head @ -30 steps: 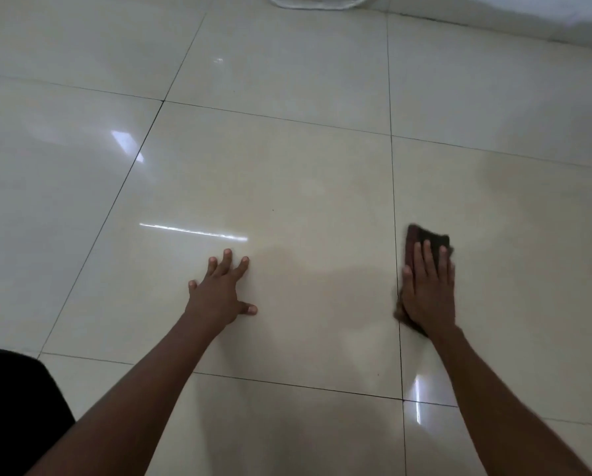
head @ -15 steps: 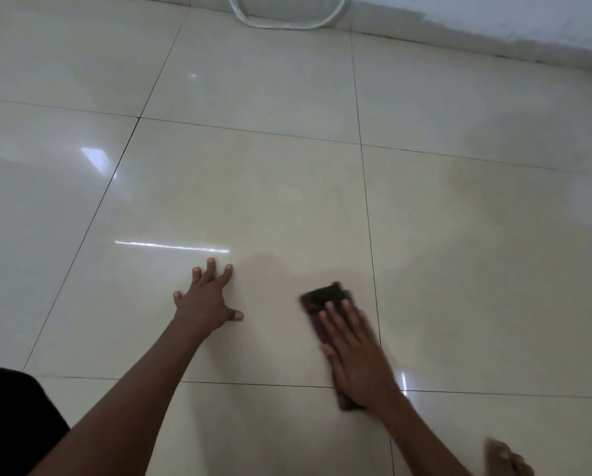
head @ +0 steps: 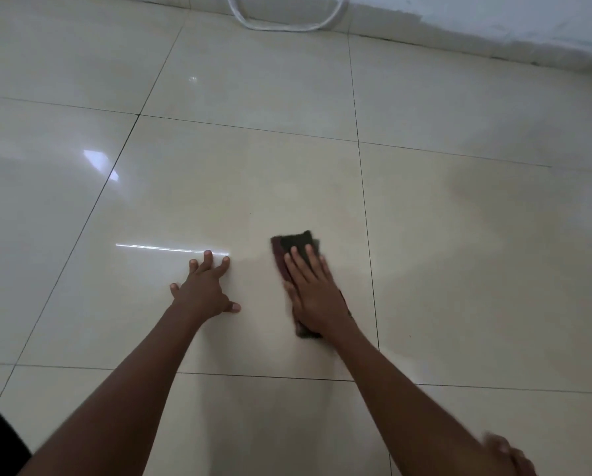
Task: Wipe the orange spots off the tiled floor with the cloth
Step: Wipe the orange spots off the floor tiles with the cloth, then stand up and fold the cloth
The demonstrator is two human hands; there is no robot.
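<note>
While I kneel over the tiled floor [head: 253,173], L hand [head: 203,292] is spread flat, fingers splayed, arm straight, prob. propping my weight. To its right, R hand [head: 316,293] lies flat w/ fingers straight, pressing the dark cloth [head: 296,242] onto the same tile, elbow slightly bent. No clear orange spots visible; one tiny speck by the grout further right, maybe.

right hand [head: 316,293] flat on dark cloth [head: 296,242], left hand [head: 203,292] spread on tiled floor [head: 253,180]
</note>
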